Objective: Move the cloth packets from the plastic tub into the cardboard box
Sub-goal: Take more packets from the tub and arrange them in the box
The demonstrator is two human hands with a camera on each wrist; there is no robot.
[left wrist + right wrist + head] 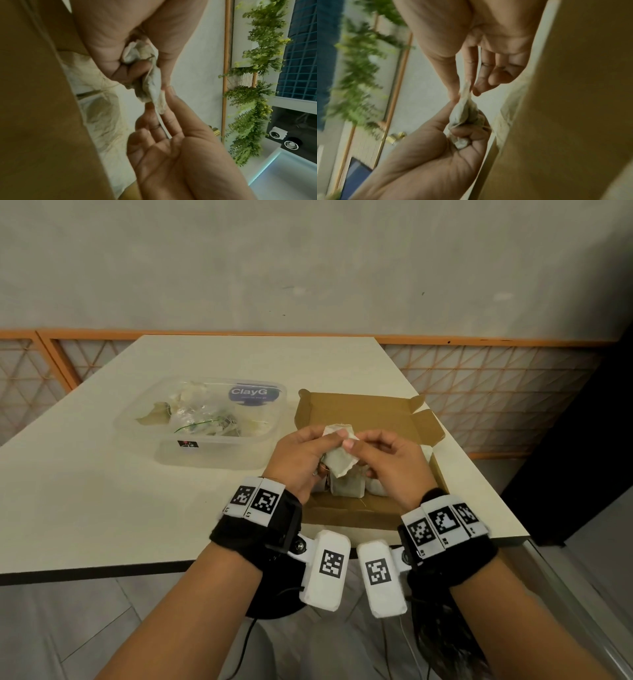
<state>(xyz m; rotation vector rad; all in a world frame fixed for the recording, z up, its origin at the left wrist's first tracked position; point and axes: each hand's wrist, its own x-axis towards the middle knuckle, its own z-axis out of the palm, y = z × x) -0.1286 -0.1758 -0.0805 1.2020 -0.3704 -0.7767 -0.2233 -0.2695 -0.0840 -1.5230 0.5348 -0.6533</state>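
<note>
Above the cardboard box [359,412], the left hand [298,457] gripped bunched cloth packets [337,462] while the right hand's [390,463] fingers [349,444] pinched one free, probably to drop it in singly.

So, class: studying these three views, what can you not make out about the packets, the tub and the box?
- Head view: packets already in the cardboard box are largely hidden behind the left hand and right hand; no count possible.
- Head view: plastic tub contents, a tangled, unclear heap.
- Right wrist view: motion blur smears the held packet.
- Left wrist view: box cut off by the edge.
</note>
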